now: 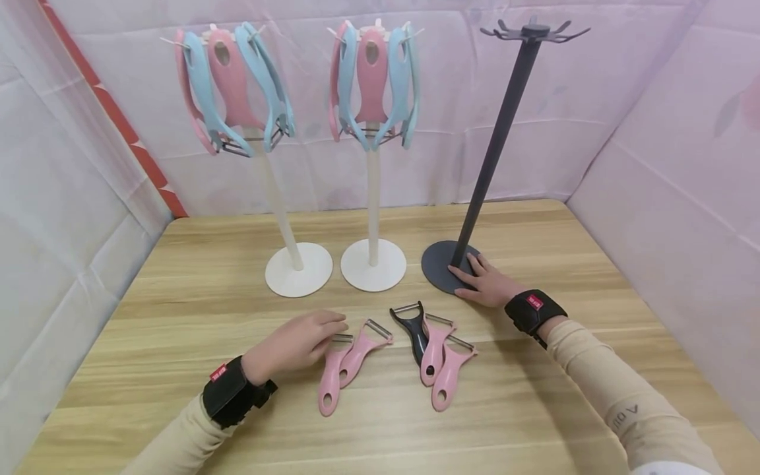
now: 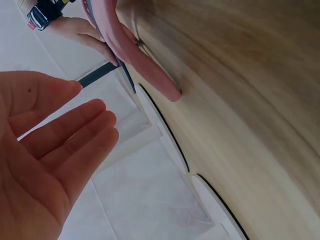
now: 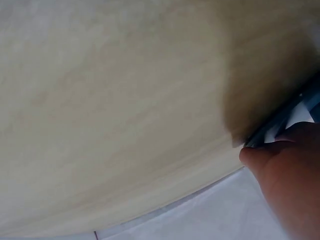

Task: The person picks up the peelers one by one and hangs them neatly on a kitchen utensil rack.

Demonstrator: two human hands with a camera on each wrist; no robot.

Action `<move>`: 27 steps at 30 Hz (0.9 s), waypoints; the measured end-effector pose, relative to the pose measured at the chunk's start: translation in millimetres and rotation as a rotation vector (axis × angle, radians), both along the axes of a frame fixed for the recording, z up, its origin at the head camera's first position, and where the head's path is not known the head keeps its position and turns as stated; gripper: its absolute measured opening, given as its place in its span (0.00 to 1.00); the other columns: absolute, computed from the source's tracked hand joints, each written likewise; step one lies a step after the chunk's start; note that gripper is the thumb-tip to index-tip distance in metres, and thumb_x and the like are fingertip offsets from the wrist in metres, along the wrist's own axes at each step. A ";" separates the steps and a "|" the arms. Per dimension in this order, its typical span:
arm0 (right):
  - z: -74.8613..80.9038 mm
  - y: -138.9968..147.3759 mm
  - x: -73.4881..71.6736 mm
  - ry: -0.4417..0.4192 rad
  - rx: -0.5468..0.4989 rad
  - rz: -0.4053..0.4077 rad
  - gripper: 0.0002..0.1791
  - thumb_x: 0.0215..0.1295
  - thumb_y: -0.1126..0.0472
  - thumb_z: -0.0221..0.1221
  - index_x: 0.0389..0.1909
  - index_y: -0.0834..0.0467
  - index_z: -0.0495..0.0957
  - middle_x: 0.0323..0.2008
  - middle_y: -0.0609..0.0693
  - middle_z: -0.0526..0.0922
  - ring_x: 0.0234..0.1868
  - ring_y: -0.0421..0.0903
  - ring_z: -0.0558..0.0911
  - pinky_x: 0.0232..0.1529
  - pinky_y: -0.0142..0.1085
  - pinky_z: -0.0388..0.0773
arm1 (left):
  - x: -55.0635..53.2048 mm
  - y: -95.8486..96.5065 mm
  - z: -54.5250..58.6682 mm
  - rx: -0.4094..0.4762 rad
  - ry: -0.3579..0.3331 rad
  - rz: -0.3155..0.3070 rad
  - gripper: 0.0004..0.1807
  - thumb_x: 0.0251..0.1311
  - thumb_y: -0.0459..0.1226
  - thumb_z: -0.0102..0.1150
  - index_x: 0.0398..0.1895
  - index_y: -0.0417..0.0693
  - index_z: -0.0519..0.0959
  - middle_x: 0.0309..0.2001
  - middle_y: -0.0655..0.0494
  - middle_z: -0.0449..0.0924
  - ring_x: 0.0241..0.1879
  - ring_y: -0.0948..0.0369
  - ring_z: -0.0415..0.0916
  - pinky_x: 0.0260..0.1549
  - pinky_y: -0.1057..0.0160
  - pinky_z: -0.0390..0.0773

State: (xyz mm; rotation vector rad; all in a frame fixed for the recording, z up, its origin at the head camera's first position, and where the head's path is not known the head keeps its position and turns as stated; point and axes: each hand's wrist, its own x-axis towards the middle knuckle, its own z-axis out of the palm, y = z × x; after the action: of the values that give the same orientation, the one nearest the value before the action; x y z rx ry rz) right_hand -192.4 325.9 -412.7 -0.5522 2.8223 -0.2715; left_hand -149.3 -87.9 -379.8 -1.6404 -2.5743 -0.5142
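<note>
My left hand (image 1: 303, 342), fingers loosely extended, hovers beside two pink peelers, one (image 1: 330, 382) partly beneath the other (image 1: 362, 356). The left wrist view shows nothing between that hand's thumb and fingers (image 2: 80, 130). My right hand (image 1: 489, 284) rests on the round base (image 1: 438, 267) of a dark grey stand (image 1: 499, 138), its fingers spread near the pole. The right wrist view shows the thumb (image 3: 252, 157) at the base's edge; the other fingers are mostly hidden there. Between the hands lie a black peeler (image 1: 413, 333) and two more pink peelers (image 1: 435, 353), overlapping.
Two white stands (image 1: 299, 270) (image 1: 373, 267) stand left of the dark one, each hung with several pink and blue peelers (image 1: 228, 79) (image 1: 371, 76). The dark stand's top hooks (image 1: 534, 31) hold nothing. Pale cloth walls surround the wooden table (image 1: 196, 297).
</note>
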 end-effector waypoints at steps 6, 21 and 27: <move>0.0 -0.9 2.1 0.049 0.023 0.028 0.36 0.67 0.38 0.40 0.68 0.56 0.55 0.64 0.76 0.42 0.63 0.74 0.43 0.58 0.63 0.52 | 3.1 -3.8 -0.5 -0.032 -0.021 -0.055 0.16 0.52 0.23 0.50 0.43 0.41 0.80 0.46 0.46 0.78 0.48 0.55 0.75 0.48 0.59 0.74; -7.7 0.9 3.9 0.032 -0.023 0.029 0.36 0.68 0.38 0.37 0.69 0.56 0.52 0.65 0.75 0.36 0.66 0.69 0.38 0.61 0.61 0.44 | 10.9 -1.8 -11.6 -0.126 -0.028 -0.104 0.22 0.49 0.21 0.52 0.49 0.41 0.79 0.49 0.48 0.76 0.51 0.57 0.73 0.48 0.61 0.73; -5.9 -1.0 5.6 0.045 -0.046 0.023 0.35 0.68 0.40 0.40 0.69 0.57 0.53 0.65 0.76 0.37 0.66 0.69 0.39 0.61 0.61 0.44 | 11.5 1.3 -13.9 -0.089 -0.002 -0.087 0.15 0.54 0.25 0.53 0.44 0.46 0.77 0.41 0.54 0.78 0.43 0.61 0.74 0.41 0.63 0.76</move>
State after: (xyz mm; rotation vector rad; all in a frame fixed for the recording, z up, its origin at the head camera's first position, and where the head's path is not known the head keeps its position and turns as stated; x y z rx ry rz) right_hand -186.8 324.8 -418.6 -0.6079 2.8578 -0.3234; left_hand -137.8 -86.6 -393.6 -1.7867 -2.5726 -0.4120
